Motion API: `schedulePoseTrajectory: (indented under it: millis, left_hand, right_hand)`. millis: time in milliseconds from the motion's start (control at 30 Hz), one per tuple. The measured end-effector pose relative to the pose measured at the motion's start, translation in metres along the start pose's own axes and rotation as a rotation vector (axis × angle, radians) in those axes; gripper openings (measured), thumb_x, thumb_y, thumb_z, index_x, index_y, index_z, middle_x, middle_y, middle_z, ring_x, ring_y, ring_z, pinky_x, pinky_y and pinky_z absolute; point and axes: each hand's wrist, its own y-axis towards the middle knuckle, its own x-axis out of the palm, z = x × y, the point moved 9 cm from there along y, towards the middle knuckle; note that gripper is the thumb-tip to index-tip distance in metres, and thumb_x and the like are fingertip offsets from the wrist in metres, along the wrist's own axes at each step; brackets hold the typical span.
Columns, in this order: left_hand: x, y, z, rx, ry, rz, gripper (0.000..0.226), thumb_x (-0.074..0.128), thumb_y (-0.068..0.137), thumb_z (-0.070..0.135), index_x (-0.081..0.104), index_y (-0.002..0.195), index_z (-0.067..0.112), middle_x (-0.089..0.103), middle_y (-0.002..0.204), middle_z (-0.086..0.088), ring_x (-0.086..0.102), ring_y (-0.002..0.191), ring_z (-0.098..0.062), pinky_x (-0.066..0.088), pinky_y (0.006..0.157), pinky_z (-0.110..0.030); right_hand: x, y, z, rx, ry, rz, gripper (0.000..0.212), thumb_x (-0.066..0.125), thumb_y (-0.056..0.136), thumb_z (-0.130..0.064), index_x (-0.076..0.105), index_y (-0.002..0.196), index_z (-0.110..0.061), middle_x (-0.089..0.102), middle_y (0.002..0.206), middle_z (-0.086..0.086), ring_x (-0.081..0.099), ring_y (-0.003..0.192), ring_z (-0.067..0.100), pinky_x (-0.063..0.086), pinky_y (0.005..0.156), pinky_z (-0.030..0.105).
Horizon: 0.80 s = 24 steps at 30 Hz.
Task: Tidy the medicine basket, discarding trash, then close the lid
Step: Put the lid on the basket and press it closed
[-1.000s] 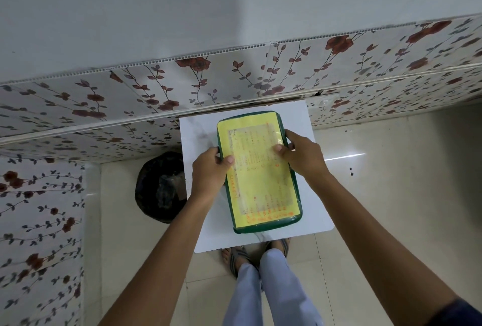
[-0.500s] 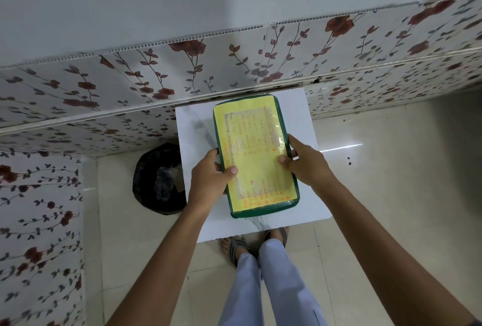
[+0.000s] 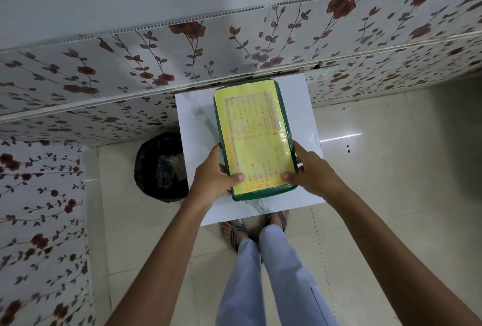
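Hands grip the medicine basket (image 3: 254,140), its yellow-labelled lid (image 3: 257,148) on, at the surface's (image 3: 300,106) near edge: left hand (image 3: 212,177) and right hand (image 3: 311,169) clasp its near corners. Rigid and probably light, it looks best held by its long sides. Lined bin (image 3: 160,166) stands off the left edge.

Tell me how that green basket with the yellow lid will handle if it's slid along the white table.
The green basket looks rigid, since it keeps its boxy shape between the left hand and right hand. Its flat base on the smooth white table probably slides easily. Being low and wide, it seems unlikely to tip.
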Motion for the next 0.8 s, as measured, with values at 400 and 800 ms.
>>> schedulePoseTrajectory:
  millis: [400,800]
  left_hand:
    - [0.008,-0.007,-0.005,0.089,0.097,0.072,0.065,0.063,0.081,0.007,0.036,0.135,0.032,0.054,0.093,-0.001,0.057,0.102,-0.031,0.058,0.077,-0.050]
    - [0.017,-0.015,-0.004,0.081,0.155,0.052,0.072,0.062,0.082,0.012,0.027,0.142,0.029,0.055,0.105,-0.006,0.056,0.104,-0.030,0.054,0.086,-0.049]
  right_hand:
    - [0.003,-0.010,0.002,0.024,0.020,0.042,0.071,0.060,0.087,-0.016,0.018,0.143,-0.028,0.055,0.123,0.011,0.057,0.103,0.028,0.051,0.085,0.040]
    - [0.003,-0.021,0.009,0.065,0.037,0.058,0.072,0.060,0.087,-0.014,0.017,0.143,-0.028,0.055,0.123,0.013,0.058,0.105,0.030,0.050,0.090,0.044]
